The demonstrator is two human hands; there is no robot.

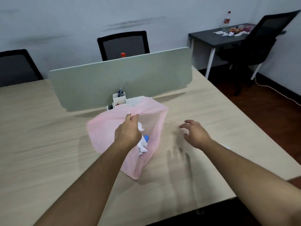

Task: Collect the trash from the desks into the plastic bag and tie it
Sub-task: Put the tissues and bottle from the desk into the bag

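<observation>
My left hand [127, 131] pinches the rim of a thin pink plastic bag [104, 132] and holds it up over the light wooden desk [40, 136]. Crumpled white paper [142, 145] and a blue cap [146, 137] show through the bag. To the right of the bag my right hand [194, 132] hovers above the desk with its fingers spread and holds nothing. On the dark desk [205, 38] at the back right lie white tissues and wrappers [232, 31] beside a clear bottle with a red label [226, 22].
A grey-green divider panel [120, 77] stands across the wooden desk, with a white pen holder [119, 99] in front of it. A red bottle cap [123, 54] peeks over the divider. Black mesh chairs [123, 44] stand behind; another chair [254, 43] sits by the dark desk.
</observation>
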